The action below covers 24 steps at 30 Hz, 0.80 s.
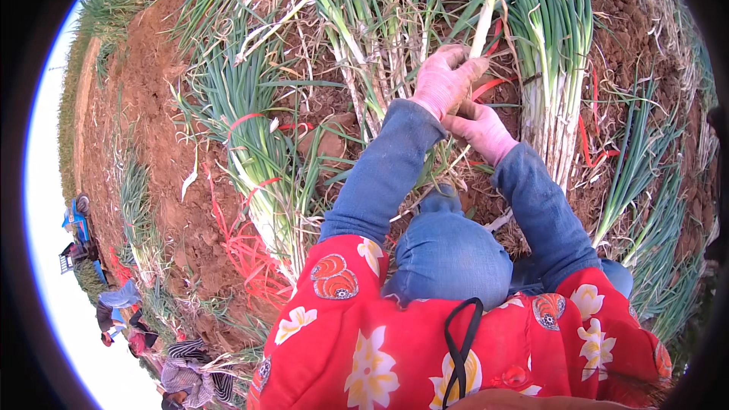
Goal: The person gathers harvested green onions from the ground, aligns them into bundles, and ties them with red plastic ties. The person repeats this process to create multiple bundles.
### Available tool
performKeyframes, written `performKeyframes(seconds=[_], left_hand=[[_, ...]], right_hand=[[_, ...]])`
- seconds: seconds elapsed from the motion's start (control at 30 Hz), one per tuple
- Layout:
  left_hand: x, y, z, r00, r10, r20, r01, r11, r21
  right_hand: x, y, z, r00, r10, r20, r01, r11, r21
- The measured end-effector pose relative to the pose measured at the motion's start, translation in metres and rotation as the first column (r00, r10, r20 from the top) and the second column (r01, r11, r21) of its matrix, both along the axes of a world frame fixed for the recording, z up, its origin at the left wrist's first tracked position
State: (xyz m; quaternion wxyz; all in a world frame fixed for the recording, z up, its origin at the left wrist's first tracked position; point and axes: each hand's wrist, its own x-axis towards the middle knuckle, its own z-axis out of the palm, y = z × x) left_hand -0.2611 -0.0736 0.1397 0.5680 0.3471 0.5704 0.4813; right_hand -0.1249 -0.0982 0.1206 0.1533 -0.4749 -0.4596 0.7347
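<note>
My left hand (447, 81) grips the white shaft of a green onion (483, 25), its leaves pointing away from me. Just below, the fingers of my right hand (483, 130) close on the lower part of the same stalk, which they mostly hide. Both hands wear pinkish, soil-dusted gloves. Loose green onions (364, 62) lie beyond my left hand. To the right of my hands is a thick bundle of green onions (549, 91), tied with a dark band. Another bundle (256, 165), bound with red strips, lies to the left.
A tangle of red plastic strips (250, 256) lies on the reddish soil (165, 182) at left. More green onions (663, 228) lie at right. My denim-covered knee (453, 250) is under my forearms. Other people (185, 373) and a blue vehicle (77, 225) are at far left.
</note>
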Motion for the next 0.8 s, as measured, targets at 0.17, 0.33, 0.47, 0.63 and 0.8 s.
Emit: performKeyframes(seconds=[0.17, 0.33, 0.47, 0.63, 0.8], left_hand=[[0.005, -0.029, -0.031, 0.920, -0.301, 0.251, 0.266, 0.950, 0.163], [-0.028, -0.110, -0.020, 0.868, -0.458, 0.191, 0.496, 0.809, -0.315], [-0.062, -0.195, -0.039, 0.865, -0.500, 0.035, 0.429, 0.702, -0.569], [-0.170, -0.235, -0.036, 0.605, -0.778, 0.167, 0.685, 0.402, -0.607], [-0.306, -0.086, -0.078, 0.586, -0.308, -0.750, -0.128, 0.878, -0.461]], right_hand=[[0.011, 0.008, -0.016, 0.987, -0.158, 0.002, 0.158, 0.987, -0.013], [0.025, 0.060, 0.050, 0.927, -0.375, -0.006, 0.370, 0.911, 0.183], [0.049, 0.136, 0.077, 0.842, -0.518, -0.152, 0.536, 0.772, 0.342], [0.045, 0.182, 0.065, 0.905, -0.422, -0.054, 0.419, 0.864, 0.277], [0.059, 0.129, -0.035, 0.918, -0.398, -0.003, 0.394, 0.911, -0.124]])
